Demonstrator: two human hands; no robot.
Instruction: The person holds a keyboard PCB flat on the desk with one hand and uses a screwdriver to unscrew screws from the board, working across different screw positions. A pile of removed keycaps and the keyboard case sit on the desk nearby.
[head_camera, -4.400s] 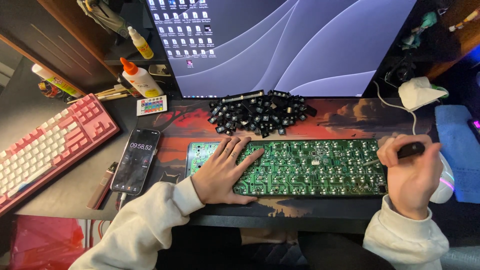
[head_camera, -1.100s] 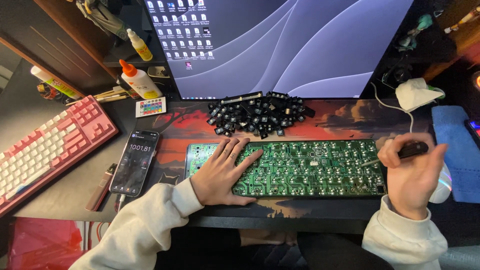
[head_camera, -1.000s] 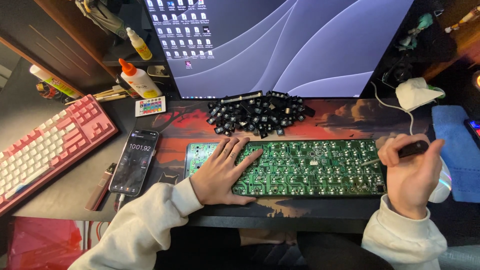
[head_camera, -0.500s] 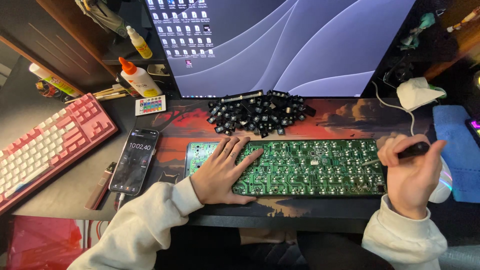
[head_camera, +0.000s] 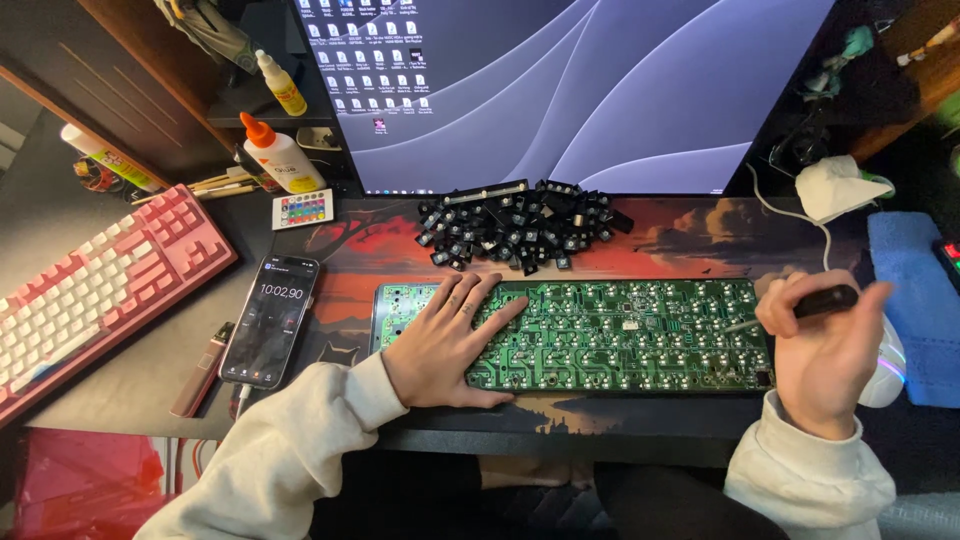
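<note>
The bare green circuit board (head_camera: 620, 335) lies with its long axis left-right. The left hand (head_camera: 445, 340) rests fingers spread flat on its left end; the right hand (head_camera: 830, 345), at its right end, pinches a dark pen-like tool (head_camera: 822, 300) whose tip points left at the board.

One camera sits on the person's head. It looks down from close above at the counter (head_camera: 150, 390), facing the big screen (head_camera: 600, 90) at the back.

Our left hand (head_camera: 450, 340) lies flat on the green circuit board (head_camera: 620, 335); at three o'clock our right hand (head_camera: 825, 345) grips a dark tool (head_camera: 822, 300), keycaps (head_camera: 520, 225) heaped at twelve.
</note>
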